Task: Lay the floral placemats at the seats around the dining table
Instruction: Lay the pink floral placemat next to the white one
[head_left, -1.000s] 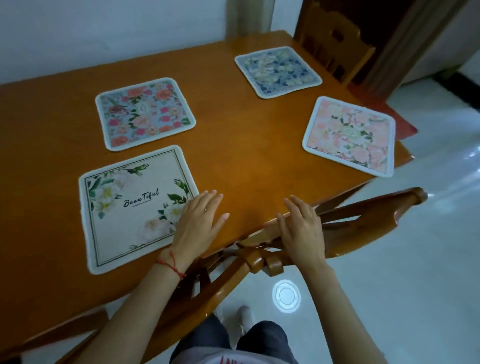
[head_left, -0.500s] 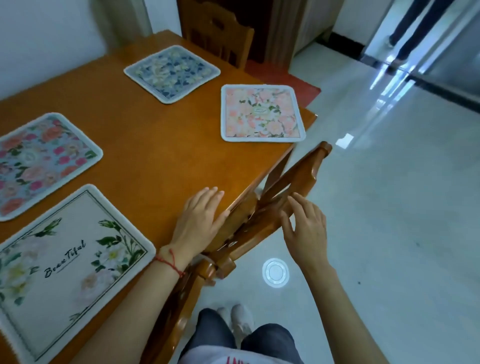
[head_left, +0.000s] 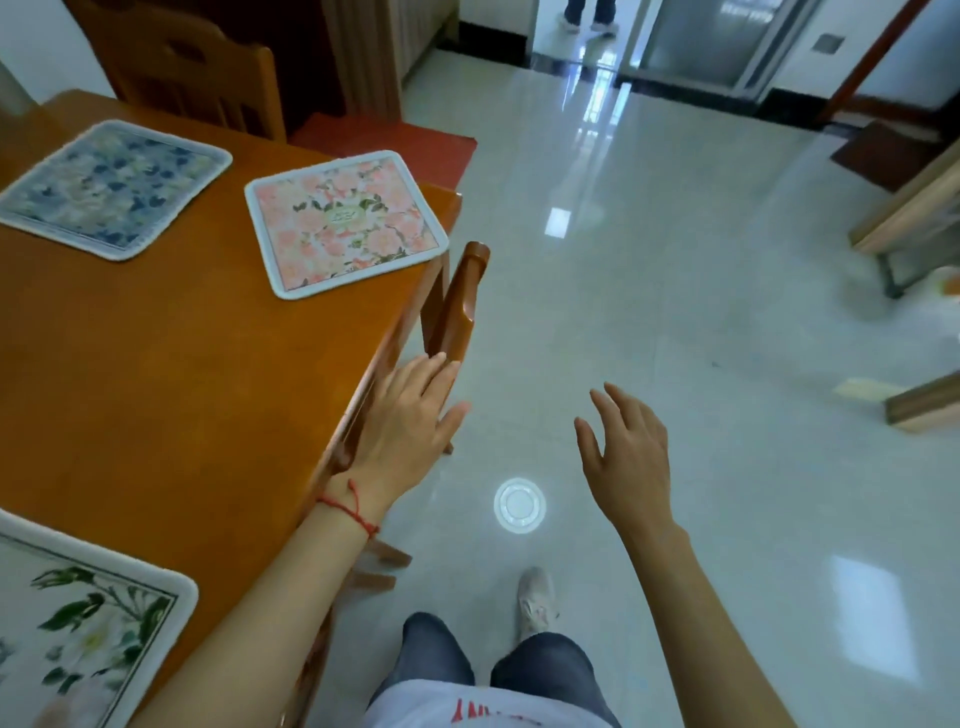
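I see my left hand, fingers straight, resting on the top rail of a wooden chair tucked against the worktop's right edge. My right hand hangs spread over the floor, holding nothing. A pink placemat lies at the far right corner, a blue placemat beside it, a white leafy placemat at the near edge.

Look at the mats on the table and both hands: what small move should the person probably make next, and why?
Probably lift the left hand off the chair back and step away. Neither hand holds a mat: the right hand hangs open over the floor, and the pink placemat, blue placemat and white placemat in view already lie flat on the table.
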